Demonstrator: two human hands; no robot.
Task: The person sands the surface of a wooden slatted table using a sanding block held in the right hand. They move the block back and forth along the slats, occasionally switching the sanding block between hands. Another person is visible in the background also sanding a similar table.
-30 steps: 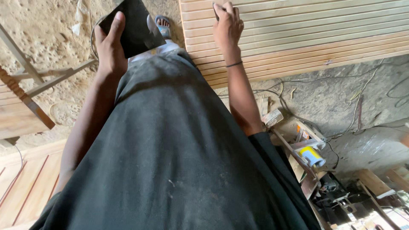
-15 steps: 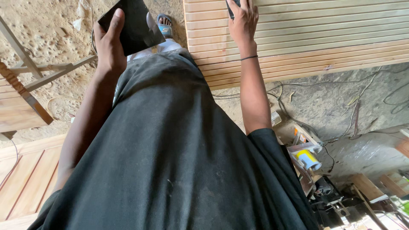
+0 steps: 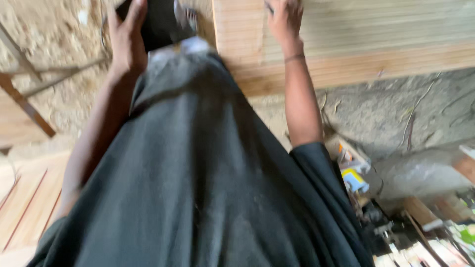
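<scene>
My left hand (image 3: 126, 42) reaches out at the upper left and grips a flat black object (image 3: 158, 22), thumb along its left edge. My right hand (image 3: 284, 20), with a thin band on the wrist, lies on a slatted pale wooden panel (image 3: 376, 39) at the top. A small dark thing (image 3: 268, 6) shows by its fingers, which are blurred and cut off by the frame edge. My dark shirt (image 3: 198, 173) fills the middle of the view.
A sandalled foot (image 3: 185, 15) stands beside the panel on sandy ground. A wooden frame (image 3: 24, 106) and reddish boards (image 3: 24, 207) lie at the left. Cables, small boxes, a yellow-and-blue container (image 3: 354, 179) and tools crowd the right on concrete.
Both hands have shifted up towards the top edge of the view. My right hand has slid further up the wooden panel. The left hand keeps its hold on the black object.
</scene>
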